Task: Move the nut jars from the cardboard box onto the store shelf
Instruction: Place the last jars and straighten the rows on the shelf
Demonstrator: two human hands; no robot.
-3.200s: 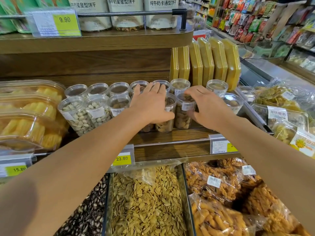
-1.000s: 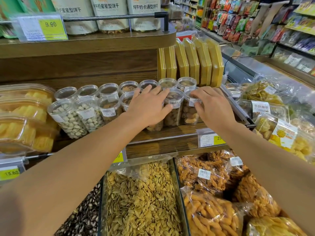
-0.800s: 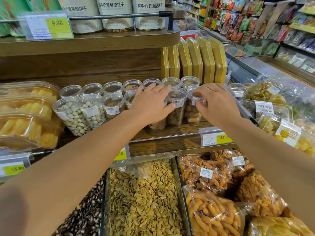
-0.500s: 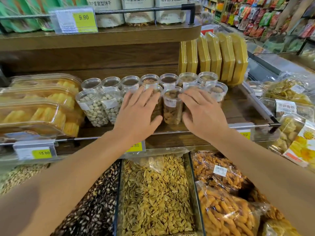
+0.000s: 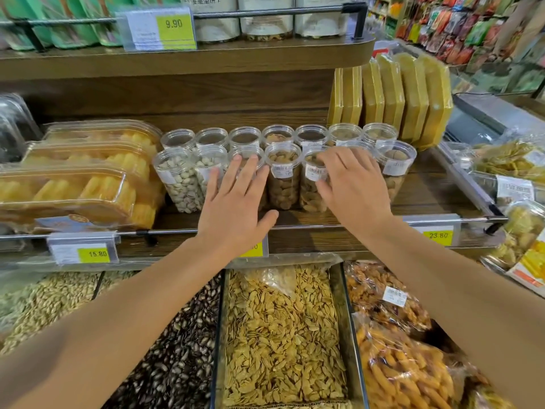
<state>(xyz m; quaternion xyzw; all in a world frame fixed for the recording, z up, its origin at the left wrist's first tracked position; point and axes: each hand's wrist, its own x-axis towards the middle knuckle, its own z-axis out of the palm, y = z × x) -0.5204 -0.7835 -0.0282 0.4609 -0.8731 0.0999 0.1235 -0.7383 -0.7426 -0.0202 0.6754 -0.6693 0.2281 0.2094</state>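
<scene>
Clear round nut jars (image 5: 283, 175) with white labels stand in two rows on the wooden store shelf (image 5: 424, 190). My left hand (image 5: 236, 208) lies flat with straight fingers against the front of a front-row jar, left of centre. My right hand (image 5: 351, 184) has its fingers spread over the front jars right of centre, fingertips on a labelled jar (image 5: 312, 184). Neither hand grips a jar. A pistachio jar (image 5: 177, 178) stands at the left end of the front row. The cardboard box is out of view.
Clear trays of yellow snacks (image 5: 73, 184) sit left of the jars, and yellow packs (image 5: 392, 95) stand upright behind them on the right. A metal rail with price tags (image 5: 85, 249) runs along the shelf front. Bulk seed bins (image 5: 280, 335) lie below.
Both hands have drawn back slightly toward the front of the jar rows. The left hand has flattened and slid a little lower. The camera has shifted left.
</scene>
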